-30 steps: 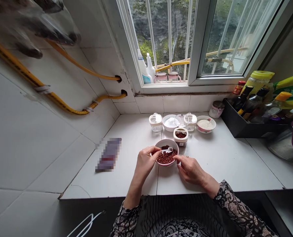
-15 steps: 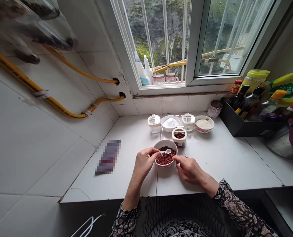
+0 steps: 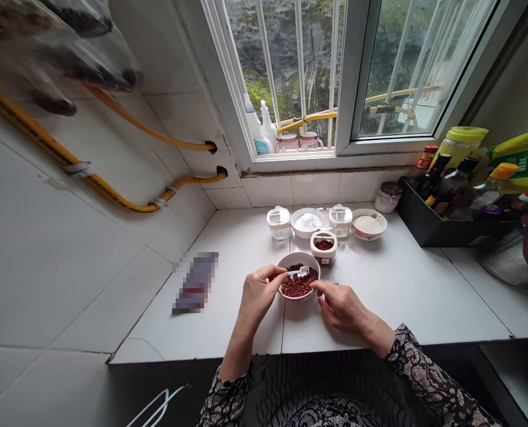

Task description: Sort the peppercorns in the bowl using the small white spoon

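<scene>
My left hand [image 3: 264, 290] pinches the handle of a small white spoon [image 3: 304, 271] between thumb and fingertips. The spoon's scoop is over a pink-rimmed white bowl [image 3: 300, 258], which holds dark red peppercorns [image 3: 297, 287]. On the bowl's right side, my right hand [image 3: 344, 305] grips the rim with curled fingers; part of its grasp is hidden. Just behind the bowl stands a clear seasoning jar [image 3: 323, 251] with a cream rim, filled with similar red peppercorns.
Farther back are two clear seasoning jars [image 3: 278, 223], a bowl of white grains [image 3: 307, 223] and a flowered bowl of pale powder [image 3: 369, 225]. A black bin of bottles [image 3: 445, 228] stands right, beside a metal pot [image 3: 508, 261]. A blurred purple packet [image 3: 195, 283] lies left.
The spoon's scoop has shifted slightly right and up above the peppercorns. Both hands stay at the bowl, nearly still, and the view has moved a little.
</scene>
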`<state>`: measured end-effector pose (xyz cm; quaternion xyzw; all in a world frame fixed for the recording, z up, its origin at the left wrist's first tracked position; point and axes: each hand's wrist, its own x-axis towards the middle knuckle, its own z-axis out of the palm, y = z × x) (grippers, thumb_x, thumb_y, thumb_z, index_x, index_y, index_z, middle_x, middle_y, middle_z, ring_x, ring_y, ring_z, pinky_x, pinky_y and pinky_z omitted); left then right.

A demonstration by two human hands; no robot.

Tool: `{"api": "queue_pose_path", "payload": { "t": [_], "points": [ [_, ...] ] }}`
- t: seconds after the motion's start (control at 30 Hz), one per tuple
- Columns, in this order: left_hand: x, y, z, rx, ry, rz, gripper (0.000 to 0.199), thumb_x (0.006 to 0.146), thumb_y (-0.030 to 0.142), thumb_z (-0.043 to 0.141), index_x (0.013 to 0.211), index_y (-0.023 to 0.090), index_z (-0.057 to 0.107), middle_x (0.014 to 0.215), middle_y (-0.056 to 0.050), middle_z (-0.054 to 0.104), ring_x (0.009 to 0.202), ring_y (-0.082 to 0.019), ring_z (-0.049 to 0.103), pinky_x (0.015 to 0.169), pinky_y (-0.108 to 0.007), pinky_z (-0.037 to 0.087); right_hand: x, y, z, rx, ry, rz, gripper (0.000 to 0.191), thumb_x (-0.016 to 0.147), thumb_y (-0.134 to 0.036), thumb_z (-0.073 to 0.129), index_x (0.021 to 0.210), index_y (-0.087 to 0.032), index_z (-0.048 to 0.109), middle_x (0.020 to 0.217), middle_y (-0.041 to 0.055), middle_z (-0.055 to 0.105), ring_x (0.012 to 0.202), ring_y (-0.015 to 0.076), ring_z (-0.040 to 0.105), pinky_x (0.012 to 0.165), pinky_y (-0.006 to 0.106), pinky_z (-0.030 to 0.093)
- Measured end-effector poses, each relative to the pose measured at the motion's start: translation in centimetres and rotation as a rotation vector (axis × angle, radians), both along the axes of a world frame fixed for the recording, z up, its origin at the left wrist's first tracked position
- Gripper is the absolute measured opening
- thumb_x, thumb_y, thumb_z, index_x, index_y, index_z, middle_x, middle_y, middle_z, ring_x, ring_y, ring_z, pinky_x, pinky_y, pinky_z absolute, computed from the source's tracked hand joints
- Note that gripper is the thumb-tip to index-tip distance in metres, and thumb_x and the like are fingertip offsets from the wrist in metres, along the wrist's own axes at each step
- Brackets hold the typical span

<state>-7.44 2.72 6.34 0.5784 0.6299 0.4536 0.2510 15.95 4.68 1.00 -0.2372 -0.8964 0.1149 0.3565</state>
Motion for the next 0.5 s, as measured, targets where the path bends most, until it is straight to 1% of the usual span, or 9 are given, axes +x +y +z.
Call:
{"api": "queue_pose_path", "payload": {
  "t": [0.17, 0.3, 0.4, 0.5],
  "points": [
    [-0.3, 0.1, -0.2, 0.011, -0.028, 0.004, 0.013, 0.073, 0.032, 0.070, 0.074, 0.023, 0.080, 0.070, -0.003, 0.077, 0.065, -0.019, 0.070, 0.063, -0.028, 0.056, 0.0, 0.1, -0.1, 0.009, 0.012, 0.006, 0.047, 0.089, -0.005, 0.050, 0.134, -0.016, 0.047, 0.099, 0.0104, 0.070, 0.081, 0.0209, 0.069, 0.069, 0.032, 0.058],
    [-0.5, 0.4, -0.3, 0.017, -0.036, 0.012, 0.013, 0.072, 0.032, 0.070, 0.071, 0.023, 0.079, 0.069, -0.002, 0.077, 0.063, -0.019, 0.069, 0.063, -0.028, 0.055, 0.0, 0.0, -0.1, 0.001, 0.009, 0.006, 0.046, 0.089, -0.004, 0.049, 0.134, -0.016, 0.047, 0.098, 0.0103, 0.070, 0.078, 0.0203, 0.068, 0.067, 0.032, 0.058],
    [-0.8, 0.9, 0.4, 0.037, -0.031, 0.022, 0.013, 0.074, 0.033, 0.071, 0.073, 0.022, 0.079, 0.069, -0.002, 0.077, 0.065, -0.019, 0.069, 0.064, -0.028, 0.055, 0.0, -0.1, 0.0, 0.003, -0.001, 0.000, 0.048, 0.087, -0.005, 0.049, 0.134, -0.016, 0.047, 0.097, 0.0092, 0.070, 0.075, 0.0191, 0.066, 0.066, 0.031, 0.057],
    [-0.5, 1.8, 1.7, 0.104, 0.007, 0.035, 0.014, 0.079, 0.034, 0.071, 0.079, 0.022, 0.079, 0.072, -0.002, 0.077, 0.067, -0.018, 0.069, 0.067, -0.028, 0.054, 0.0, -0.1, 0.0, 0.004, -0.015, -0.016, 0.048, 0.087, -0.005, 0.049, 0.133, -0.018, 0.046, 0.097, 0.0086, 0.070, 0.074, 0.0191, 0.067, 0.065, 0.031, 0.057]
  ]
}}
